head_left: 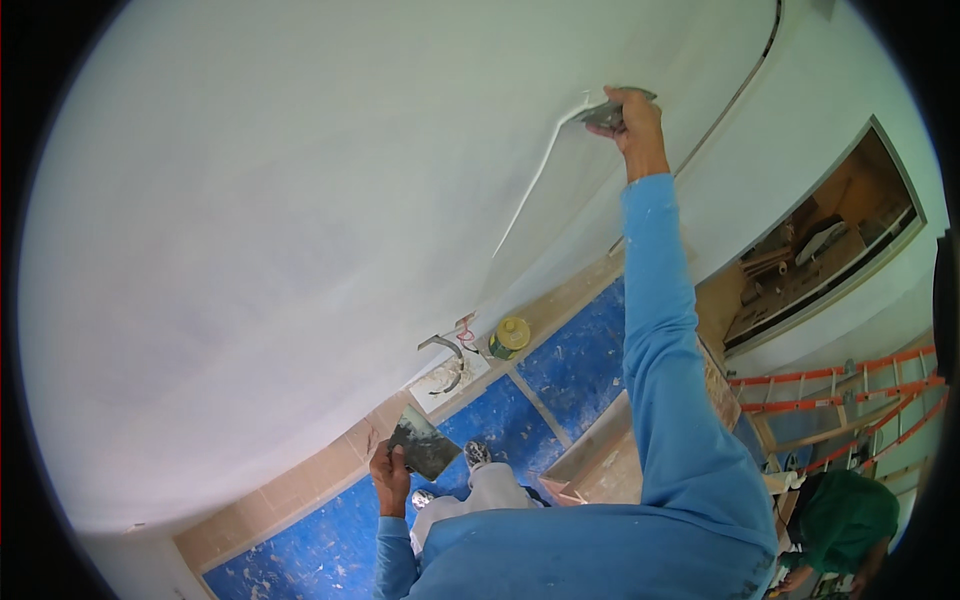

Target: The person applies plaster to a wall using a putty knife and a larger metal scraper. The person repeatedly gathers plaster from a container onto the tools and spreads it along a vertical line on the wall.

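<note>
My right hand [637, 128], arm stretched far up, is closed around a wide metal putty knife [598, 115] laid against the pale wall [300, 200]. From the blade's edge a thin white ridge of wet filler [530, 188] runs down the wall. Low by my body, my left hand [391, 478] grips a flat, squarish metal plate [428, 448] between thumb and fingers. Dark and whitish smears cover its face. That plate is held away from the wall, above the floor.
Blue sheeting [500, 415] covers the floor. Loose wires [455, 362] stick out near the wall's foot, beside a yellow-lidded tub [510, 337]. A cardboard box [605, 470] stands under my right arm. Orange ladders [840, 392] and a person in green [845, 520] are at right, below an opening [830, 240].
</note>
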The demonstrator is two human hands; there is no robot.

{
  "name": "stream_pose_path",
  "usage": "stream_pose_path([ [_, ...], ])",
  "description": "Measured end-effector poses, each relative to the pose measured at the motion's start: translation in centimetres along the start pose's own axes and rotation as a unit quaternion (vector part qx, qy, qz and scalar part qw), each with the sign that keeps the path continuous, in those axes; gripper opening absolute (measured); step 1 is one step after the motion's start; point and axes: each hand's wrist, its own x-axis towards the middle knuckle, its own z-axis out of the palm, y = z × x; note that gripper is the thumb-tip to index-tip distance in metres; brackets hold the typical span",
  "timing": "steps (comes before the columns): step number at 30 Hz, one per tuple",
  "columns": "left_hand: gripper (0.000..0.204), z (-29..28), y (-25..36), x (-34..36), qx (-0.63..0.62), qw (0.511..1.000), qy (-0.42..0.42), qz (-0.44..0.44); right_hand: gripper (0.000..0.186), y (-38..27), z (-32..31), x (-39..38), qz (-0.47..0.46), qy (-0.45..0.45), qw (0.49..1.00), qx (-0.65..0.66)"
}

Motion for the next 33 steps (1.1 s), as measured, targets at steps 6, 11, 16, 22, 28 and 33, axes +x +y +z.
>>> stream_pose_path([
  [6,0.025,-1.1,0.8,0.7,-0.114,0.991,-0.034,-0.068,0.019,-4.7,2.6,-1.0,-0.123,-0.029,0.991,-0.039],
  [11,0.025,-0.6,3.4,2.3,-0.154,0.981,-0.086,-0.081,0.021,-2.8,4.1,-3.6,-0.238,-0.136,0.95,-0.15],
  [16,0.023,2.9,7.8,5.0,-0.351,0.922,-0.099,-0.131,0.023,6.9,2.1,-12.9,-0.181,-0.293,0.927,-0.152],
  [22,0.025,3.8,5.6,7.9,-0.507,0.833,-0.112,-0.191,0.039,13.1,-0.6,-26.6,-0.269,-0.505,0.799,-0.183],
  [28,0.024,5.7,7.6,6.8,-0.489,0.861,-0.03,-0.137,0.07,17.2,-3.3,-30.9,-0.21,-0.539,0.781,-0.234],
  [33,0.027,5.9,12.0,6.0,-0.4,0.913,-0.075,-0.033,0.048,28.1,-8.7,-29.6,-0.143,-0.536,0.711,-0.433],
])
